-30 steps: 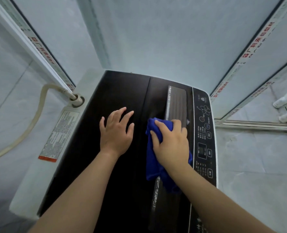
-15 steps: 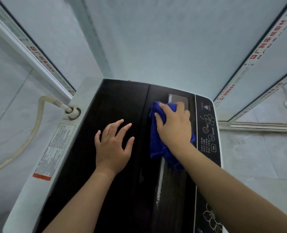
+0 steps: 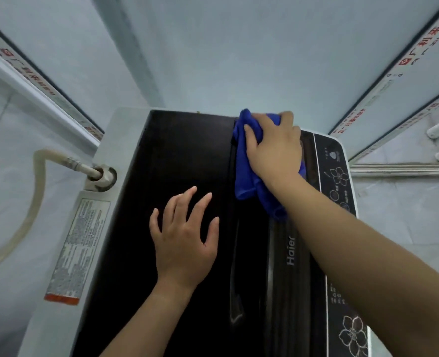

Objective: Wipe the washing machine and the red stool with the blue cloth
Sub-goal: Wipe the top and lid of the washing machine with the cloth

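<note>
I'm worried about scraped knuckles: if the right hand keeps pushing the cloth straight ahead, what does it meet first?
Probably the wall. The right hand and cloth sit at the washing machine's far edge, fingers pointing at the wall; the gap is hard to judge.

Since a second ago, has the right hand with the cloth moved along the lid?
Yes. The right hand has slid the blue cloth away from the person, from mid-lid beside the control panel up to the washing machine's far edge.

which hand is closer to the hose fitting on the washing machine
Left. The left hand lies flat on the dark lid, just right of the hose fitting; the right hand presses the blue cloth near the far edge, farther away.
</note>
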